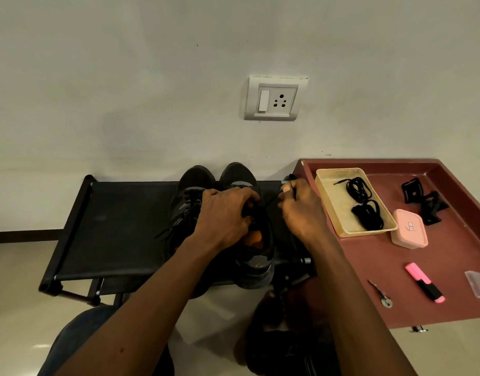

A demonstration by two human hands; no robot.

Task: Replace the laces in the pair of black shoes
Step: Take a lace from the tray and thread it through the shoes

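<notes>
Two black shoes stand side by side on a black fabric rack (117,226), toes toward the wall. The left shoe (190,191) still carries a lace, its loose ends trailing left. My left hand (225,215) grips the lacing area of the right shoe (256,256), whose orange lining shows. My right hand (301,210) pinches a thin black lace (268,202) and holds it taut out to the right of that shoe. Two bundles of black laces (363,202) lie in a cream tray (331,213) on the red table.
A red-brown table (396,267) with a raised rim stands to the right. On it lie a pink lidded box (409,229), black clips (423,199), a pink highlighter (424,282), a small metal tool (381,294) and a clear case (477,283). A wall socket (275,99) is ahead.
</notes>
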